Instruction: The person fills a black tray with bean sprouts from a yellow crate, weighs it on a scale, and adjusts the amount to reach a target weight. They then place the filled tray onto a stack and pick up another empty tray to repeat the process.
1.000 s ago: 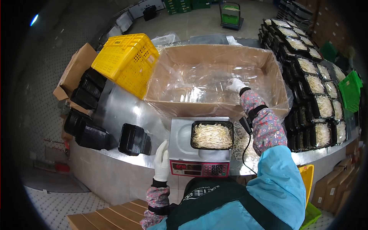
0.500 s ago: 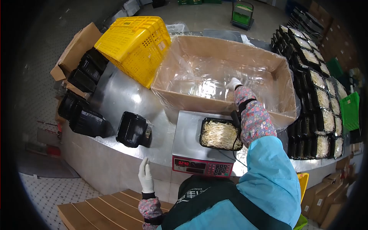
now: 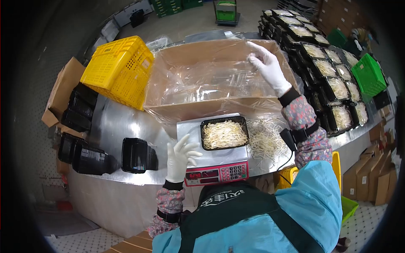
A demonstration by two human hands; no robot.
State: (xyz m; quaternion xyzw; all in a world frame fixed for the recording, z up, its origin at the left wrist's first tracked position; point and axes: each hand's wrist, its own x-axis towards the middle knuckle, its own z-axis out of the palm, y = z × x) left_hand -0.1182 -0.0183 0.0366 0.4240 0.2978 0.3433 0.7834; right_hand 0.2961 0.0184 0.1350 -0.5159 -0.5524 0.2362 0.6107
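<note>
Our right hand (image 3: 268, 68) has come up out of the cardboard box (image 3: 198, 110) to its upper-right rim, fingers pinched on the plastic liner (image 3: 202, 80), while our left hand (image 3: 180, 155), spread and empty, returns beside the scale (image 3: 219, 170) bearing the sprout tray (image 3: 223, 134) mid-frame.

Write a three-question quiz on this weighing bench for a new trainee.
1. True or false: the black tray of sprouts sits on the scale.
2. What does the right hand touch? A: a green basket. B: the clear liner in the cardboard box. C: the scale's keypad.
3. Fill in: the crate to the left of the box is ___ in colour.
Key: 1 true; 2 B; 3 yellow.
</note>
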